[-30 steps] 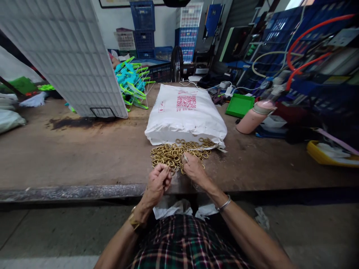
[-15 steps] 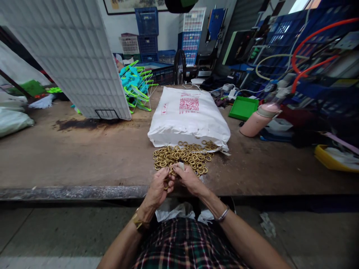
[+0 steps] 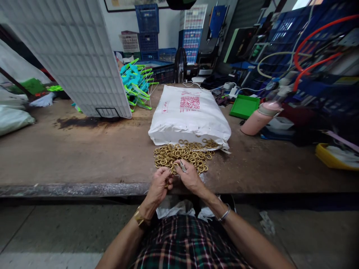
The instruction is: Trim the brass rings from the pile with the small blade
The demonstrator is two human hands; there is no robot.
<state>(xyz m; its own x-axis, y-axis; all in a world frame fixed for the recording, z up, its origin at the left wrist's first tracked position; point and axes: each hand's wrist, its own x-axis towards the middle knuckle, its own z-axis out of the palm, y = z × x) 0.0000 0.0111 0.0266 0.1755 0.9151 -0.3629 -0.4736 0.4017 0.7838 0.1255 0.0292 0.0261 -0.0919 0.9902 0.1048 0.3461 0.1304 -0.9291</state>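
Note:
A heap of brass-coloured rings [image 3: 179, 152] lies on the brown table at the mouth of a white sack [image 3: 190, 116] with a red printed code. At the heap's near edge, my left hand [image 3: 160, 184] is closed, with rings between and under its fingers. Close to its right, my right hand [image 3: 190, 178] is closed round a small grey metal tool [image 3: 183, 166], whose exact shape is hard to tell. One ring [image 3: 174, 168] shows between the fingertips of both hands.
A white ribbed panel [image 3: 81, 59] stands at the left, beside turquoise and green plastic pieces [image 3: 137, 84]. To the right are a green tray [image 3: 244, 106], a pink bottle [image 3: 259, 118] and a yellow tray [image 3: 333, 158]. A black fan [image 3: 180, 65] stands behind the sack.
My hands have parted slightly at the fingertips, and the grey tool in my right hand shows more clearly. The whole view has shifted a little.

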